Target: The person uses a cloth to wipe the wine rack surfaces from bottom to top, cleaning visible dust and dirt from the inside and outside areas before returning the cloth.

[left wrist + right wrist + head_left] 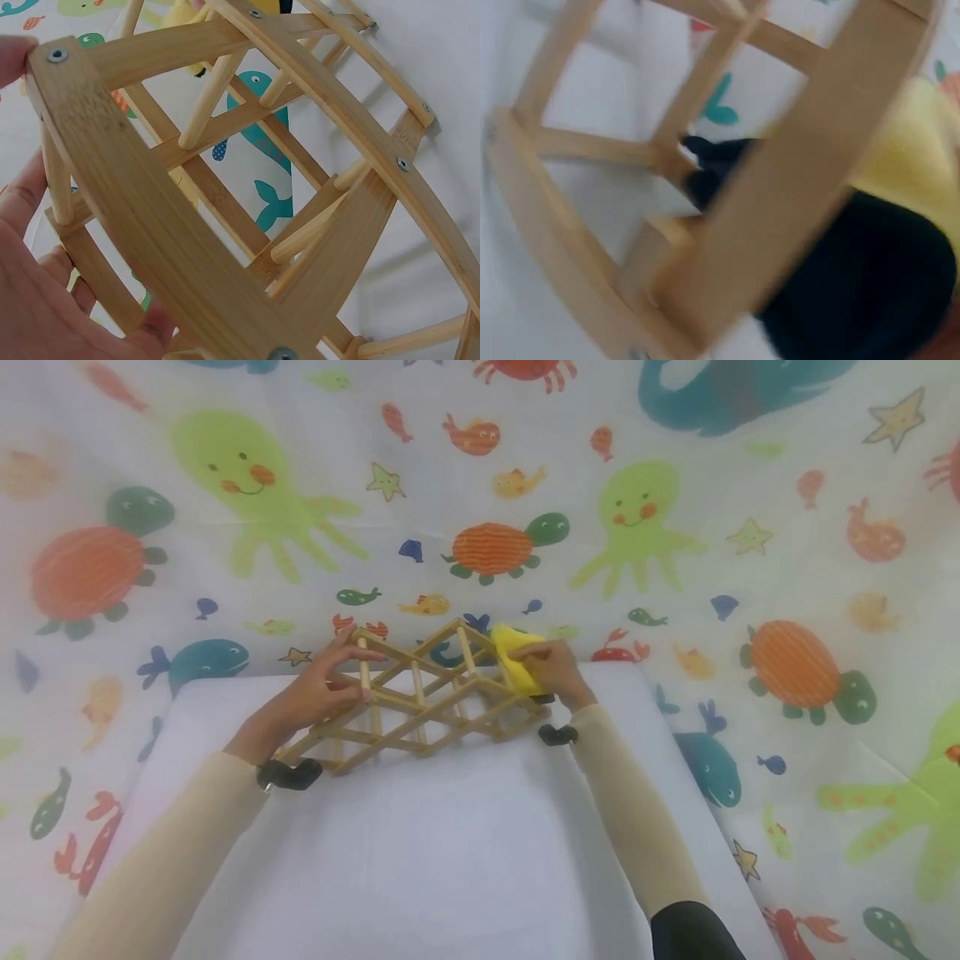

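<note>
A lattice wooden rack (420, 702) of crossed slats and round dowels stands on the white table, taking up the middle of the head view. At its left end my left hand (322, 681) grips the frame, fingers and thumb around an end dowel (58, 176). My right hand (551, 668) holds a yellow cloth (516, 652) against the rack's right end. In the right wrist view a dark piece (862, 277) lies beside the yellow cloth (911, 150), partly behind a blurred slat (795, 165); what it is I cannot tell. Most of the right hand is hidden there.
The white table (420, 852) extends in front of the rack. Behind and around it hangs a sheet (465, 485) printed with sea animals. Black straps with devices (291, 774) sit at both wrists.
</note>
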A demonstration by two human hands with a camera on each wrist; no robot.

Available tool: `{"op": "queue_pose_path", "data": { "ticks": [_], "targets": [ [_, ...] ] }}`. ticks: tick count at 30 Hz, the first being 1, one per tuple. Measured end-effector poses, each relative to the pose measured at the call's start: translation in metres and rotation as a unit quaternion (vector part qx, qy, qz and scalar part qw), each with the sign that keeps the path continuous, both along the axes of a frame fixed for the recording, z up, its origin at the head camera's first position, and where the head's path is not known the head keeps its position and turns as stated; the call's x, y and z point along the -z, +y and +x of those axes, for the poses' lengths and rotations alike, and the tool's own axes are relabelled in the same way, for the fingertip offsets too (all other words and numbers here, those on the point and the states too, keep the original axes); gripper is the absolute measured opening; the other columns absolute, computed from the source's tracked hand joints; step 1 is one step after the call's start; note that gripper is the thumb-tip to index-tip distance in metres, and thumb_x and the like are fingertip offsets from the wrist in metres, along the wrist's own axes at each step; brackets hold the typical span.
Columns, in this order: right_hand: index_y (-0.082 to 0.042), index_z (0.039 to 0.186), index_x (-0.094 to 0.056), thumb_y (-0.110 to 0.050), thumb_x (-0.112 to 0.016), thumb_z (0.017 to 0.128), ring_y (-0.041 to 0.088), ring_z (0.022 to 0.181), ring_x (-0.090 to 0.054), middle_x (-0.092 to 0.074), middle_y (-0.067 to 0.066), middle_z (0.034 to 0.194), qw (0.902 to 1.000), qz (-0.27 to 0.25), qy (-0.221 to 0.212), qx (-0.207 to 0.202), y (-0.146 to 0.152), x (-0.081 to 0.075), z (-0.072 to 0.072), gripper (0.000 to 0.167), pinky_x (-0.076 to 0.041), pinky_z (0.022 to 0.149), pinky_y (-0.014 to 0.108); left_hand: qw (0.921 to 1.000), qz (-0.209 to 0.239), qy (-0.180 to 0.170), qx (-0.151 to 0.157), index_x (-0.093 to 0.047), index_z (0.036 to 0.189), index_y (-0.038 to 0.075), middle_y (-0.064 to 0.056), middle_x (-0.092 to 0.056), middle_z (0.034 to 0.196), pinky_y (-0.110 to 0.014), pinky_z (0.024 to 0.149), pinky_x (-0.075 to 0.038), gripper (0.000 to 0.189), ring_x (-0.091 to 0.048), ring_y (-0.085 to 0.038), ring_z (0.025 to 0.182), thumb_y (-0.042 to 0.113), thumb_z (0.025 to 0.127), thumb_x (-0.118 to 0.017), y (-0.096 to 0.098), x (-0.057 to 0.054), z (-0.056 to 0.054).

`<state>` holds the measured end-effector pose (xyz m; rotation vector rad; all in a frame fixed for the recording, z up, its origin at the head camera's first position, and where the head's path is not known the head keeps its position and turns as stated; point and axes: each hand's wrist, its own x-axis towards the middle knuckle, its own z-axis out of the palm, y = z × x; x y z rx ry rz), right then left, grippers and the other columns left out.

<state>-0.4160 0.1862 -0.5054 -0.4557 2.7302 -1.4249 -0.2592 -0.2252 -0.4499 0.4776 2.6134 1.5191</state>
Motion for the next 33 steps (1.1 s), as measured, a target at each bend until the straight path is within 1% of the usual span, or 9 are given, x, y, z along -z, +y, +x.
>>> {"op": "queue_pose_path", "data": {
  "ticks": [4, 6, 11, 15, 18, 22, 26, 29, 33],
  "targets": [
    [-0.017, 0.109, -0.085, -0.015, -0.067, 0.1, 0.033, 0.113, -0.069, -0.081, 0.008, 0.117, 0.9857, 0.157, 0.049, 0.036, 0.002, -0.01, -0.001, 0.02, -0.056, 0.102, 0.044, 1.0, -0.004, 0.005, 0.0, -0.058, 0.15, 0.016, 0.003, 0.008, 0.181, -0.076, 0.115, -0.039, 0.056, -0.004, -0.047, 0.165, 0.018, 0.097, -0.074, -0.002, 0.001, 0.001],
    [-0.016, 0.11, -0.085, -0.013, -0.065, 0.101, 0.035, 0.114, -0.069, -0.081, 0.01, 0.118, 0.9819, 0.168, 0.076, 0.043, 0.002, -0.02, 0.002, 0.021, -0.055, 0.105, 0.049, 0.9999, -0.011, 0.008, 0.003, -0.056, 0.152, 0.015, 0.002, 0.009, 0.181, -0.076, 0.114, -0.04, 0.058, -0.004, -0.048, 0.165, 0.018, 0.097, -0.073, -0.002, 0.002, 0.0],
    [-0.016, 0.104, -0.086, -0.006, -0.067, 0.097, 0.031, 0.104, -0.073, -0.082, 0.011, 0.113, 0.9897, 0.025, 0.138, 0.026, -0.02, -0.06, 0.02, 0.023, -0.061, 0.095, 0.046, 0.9997, -0.016, 0.015, 0.006, -0.045, 0.161, 0.016, -0.003, 0.01, 0.181, -0.072, 0.113, -0.044, 0.069, -0.005, -0.05, 0.164, 0.016, 0.098, -0.073, -0.004, 0.003, 0.001],
    [-0.013, 0.099, -0.087, -0.001, -0.067, 0.094, 0.023, 0.097, -0.071, -0.082, 0.011, 0.111, 0.982, -0.077, 0.171, -0.016, -0.044, -0.097, 0.034, 0.024, -0.062, 0.089, 0.037, 0.9997, -0.012, 0.022, 0.004, -0.036, 0.166, 0.016, -0.007, 0.008, 0.181, -0.071, 0.111, -0.047, 0.078, -0.009, -0.051, 0.163, 0.014, 0.097, -0.074, -0.003, 0.003, 0.001],
    [-0.008, 0.098, -0.086, 0.003, -0.065, 0.094, 0.021, 0.094, -0.071, -0.081, 0.014, 0.111, 0.9724, -0.139, 0.177, -0.061, -0.061, -0.119, 0.043, 0.024, -0.062, 0.085, 0.03, 0.9998, -0.015, 0.012, -0.004, -0.029, 0.169, 0.023, -0.006, 0.008, 0.181, -0.071, 0.109, -0.048, 0.085, -0.024, -0.053, 0.159, 0.017, 0.098, -0.075, 0.0, 0.001, 0.001],
    [-0.004, 0.1, -0.085, 0.006, -0.063, 0.094, 0.024, 0.088, -0.073, -0.08, 0.018, 0.112, 0.9649, -0.164, 0.148, -0.141, -0.094, -0.138, 0.048, 0.025, -0.064, 0.077, 0.032, 0.9997, -0.017, -0.004, -0.016, -0.021, 0.171, 0.031, -0.002, 0.009, 0.181, -0.07, 0.109, -0.05, 0.09, -0.037, -0.053, 0.152, 0.021, 0.099, -0.075, -0.003, 0.001, 0.003],
    [-0.009, 0.104, -0.086, 0.004, -0.062, 0.096, 0.024, 0.089, -0.073, -0.079, 0.015, 0.118, 0.9696, -0.11, 0.113, -0.187, -0.125, -0.141, 0.041, 0.028, -0.065, 0.074, 0.034, 0.9997, -0.015, 0.004, -0.018, -0.022, 0.171, 0.029, -0.002, 0.008, 0.182, -0.069, 0.112, -0.048, 0.09, -0.026, -0.05, 0.159, 0.02, 0.099, -0.075, -0.005, 0.002, 0.003],
    [-0.014, 0.103, -0.087, 0.004, -0.064, 0.095, 0.022, 0.09, -0.072, -0.079, 0.012, 0.119, 0.9752, -0.032, 0.102, -0.194, -0.138, -0.135, 0.031, 0.03, -0.064, 0.073, 0.032, 0.9997, -0.017, 0.007, -0.017, -0.022, 0.171, 0.028, -0.003, 0.007, 0.182, -0.069, 0.112, -0.048, 0.089, -0.029, -0.05, 0.157, 0.022, 0.099, -0.075, -0.005, 0.002, 0.002],
    [-0.016, 0.099, -0.087, 0.001, -0.07, 0.092, 0.02, 0.095, -0.071, -0.082, 0.007, 0.113, 0.9637, 0.1, 0.115, -0.219, -0.146, -0.125, 0.018, 0.025, -0.06, 0.081, 0.028, 0.9996, -0.023, 0.004, -0.015, -0.022, 0.171, 0.031, -0.002, 0.006, 0.182, -0.067, 0.11, -0.05, 0.089, -0.038, -0.052, 0.153, 0.025, 0.099, -0.076, -0.003, 0.001, 0.001]
  ]
}}
